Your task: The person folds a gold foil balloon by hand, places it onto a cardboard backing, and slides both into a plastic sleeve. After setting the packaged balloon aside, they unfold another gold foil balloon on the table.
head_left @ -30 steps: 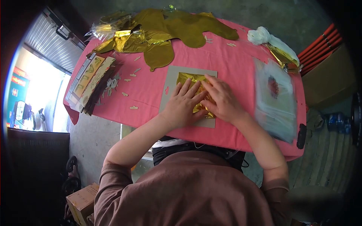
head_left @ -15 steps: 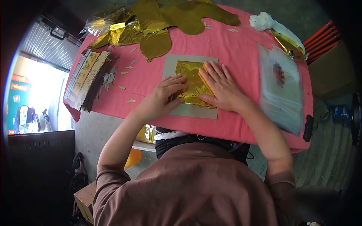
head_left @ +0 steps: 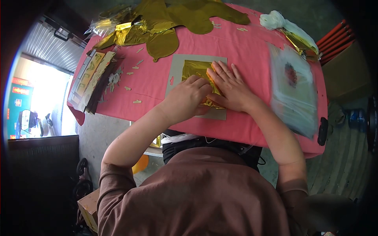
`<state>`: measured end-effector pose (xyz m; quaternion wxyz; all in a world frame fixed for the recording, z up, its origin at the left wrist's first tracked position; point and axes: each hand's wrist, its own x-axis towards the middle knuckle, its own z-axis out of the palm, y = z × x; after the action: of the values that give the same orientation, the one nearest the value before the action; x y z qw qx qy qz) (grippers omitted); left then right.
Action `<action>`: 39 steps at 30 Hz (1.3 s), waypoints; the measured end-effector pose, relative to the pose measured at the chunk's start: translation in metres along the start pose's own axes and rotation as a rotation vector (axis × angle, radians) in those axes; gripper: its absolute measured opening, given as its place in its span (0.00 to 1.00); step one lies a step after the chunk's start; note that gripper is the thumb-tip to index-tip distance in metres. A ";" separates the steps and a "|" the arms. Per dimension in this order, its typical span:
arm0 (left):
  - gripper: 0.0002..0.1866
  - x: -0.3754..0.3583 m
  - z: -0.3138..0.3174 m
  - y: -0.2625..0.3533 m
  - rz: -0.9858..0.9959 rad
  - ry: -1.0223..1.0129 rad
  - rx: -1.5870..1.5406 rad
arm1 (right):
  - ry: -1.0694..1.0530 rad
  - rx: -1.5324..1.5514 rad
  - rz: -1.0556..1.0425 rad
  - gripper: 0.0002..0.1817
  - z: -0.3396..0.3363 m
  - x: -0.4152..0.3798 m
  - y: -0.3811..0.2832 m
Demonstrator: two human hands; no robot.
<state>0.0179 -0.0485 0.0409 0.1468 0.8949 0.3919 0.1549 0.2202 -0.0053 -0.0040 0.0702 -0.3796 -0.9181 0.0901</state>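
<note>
A folded gold foil balloon point(head_left: 193, 69) lies on a grey card point(head_left: 176, 65), which has a hanging slot cut near its left edge. My right hand point(head_left: 230, 86) rests flat on the foil's right side, fingers stretched out and a little apart. Over the lower middle of the foil, my left hand point(head_left: 189, 95) is closed with its fingers curled in, close beside my right thumb. Its fingertips are hidden, so whatever they pinch cannot be made out.
Large flat gold foil balloons point(head_left: 193, 17) cover the back of the pink-covered table point(head_left: 149, 94). Printed cards point(head_left: 92, 80) are stacked at left, near scattered small pale strips point(head_left: 137, 101). Clear plastic bags point(head_left: 293, 98) lie at right, below a white string bundle point(head_left: 273, 21).
My left hand has moved right across the foil and its fingers have curled closed, uncovering the card's slot. My right hand stays nearly in place, pressed on the foil.
</note>
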 end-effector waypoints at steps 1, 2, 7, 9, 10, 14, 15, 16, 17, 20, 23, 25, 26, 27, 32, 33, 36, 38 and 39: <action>0.21 0.001 0.001 0.001 -0.003 -0.010 0.029 | 0.002 0.005 -0.003 0.42 0.001 0.000 0.000; 0.21 0.002 0.001 0.001 -0.007 -0.020 0.058 | 0.004 0.004 -0.004 0.42 0.001 0.000 0.000; 0.19 0.002 0.007 0.002 0.110 0.070 0.159 | -0.014 0.012 -0.008 0.41 -0.001 -0.001 0.001; 0.19 0.001 0.005 0.002 0.123 0.054 0.146 | -0.023 -0.007 -0.008 0.41 -0.002 -0.001 0.000; 0.19 -0.002 0.003 0.003 0.125 0.078 0.106 | -0.034 -0.026 -0.009 0.41 -0.003 -0.001 0.000; 0.19 -0.013 -0.006 -0.004 0.084 0.045 0.078 | -0.022 -0.003 -0.001 0.41 -0.001 0.001 0.000; 0.19 -0.014 -0.005 -0.005 0.087 0.043 0.078 | -0.028 -0.006 0.002 0.41 -0.002 0.001 -0.001; 0.19 -0.015 -0.004 -0.006 0.127 0.043 0.141 | -0.035 -0.010 0.002 0.41 -0.002 0.000 -0.001; 0.18 -0.015 -0.003 -0.007 0.164 0.046 0.205 | -0.035 -0.010 0.000 0.41 -0.002 0.001 -0.001; 0.16 -0.012 0.003 -0.006 0.167 0.059 0.207 | -0.049 -0.021 0.016 0.41 -0.003 0.002 -0.001; 0.14 -0.009 0.009 -0.009 0.192 0.117 0.196 | -0.057 -0.022 0.015 0.40 -0.004 0.001 -0.001; 0.10 -0.005 0.013 -0.011 0.212 0.211 0.169 | -0.067 0.008 0.018 0.39 -0.006 0.001 -0.002; 0.07 -0.004 0.014 -0.012 0.231 0.303 0.143 | -0.066 0.006 0.016 0.39 -0.006 0.002 -0.001; 0.07 -0.004 0.014 -0.013 0.229 0.306 0.146 | -0.070 0.001 0.015 0.40 -0.006 0.002 -0.001; 0.09 -0.004 0.007 -0.015 0.117 0.149 -0.043 | -0.078 0.020 0.006 0.41 -0.006 0.000 0.002; 0.09 -0.005 0.007 -0.015 0.114 0.153 -0.041 | -0.052 0.065 -0.009 0.41 -0.007 0.000 0.004; 0.09 -0.007 0.005 -0.016 0.115 0.186 -0.076 | -0.007 0.081 -0.076 0.42 -0.013 -0.004 0.002; 0.11 -0.006 0.000 -0.016 0.145 0.140 -0.126 | 0.008 0.053 -0.127 0.42 -0.015 -0.006 0.000; 0.11 -0.006 -0.001 -0.016 0.141 0.141 -0.130 | -0.015 0.125 -0.122 0.42 -0.015 -0.007 -0.001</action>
<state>0.0029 -0.0428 0.0349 0.1654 0.8957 0.3263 0.2527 0.2272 -0.0095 0.0105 0.0922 -0.3169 -0.9327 0.1456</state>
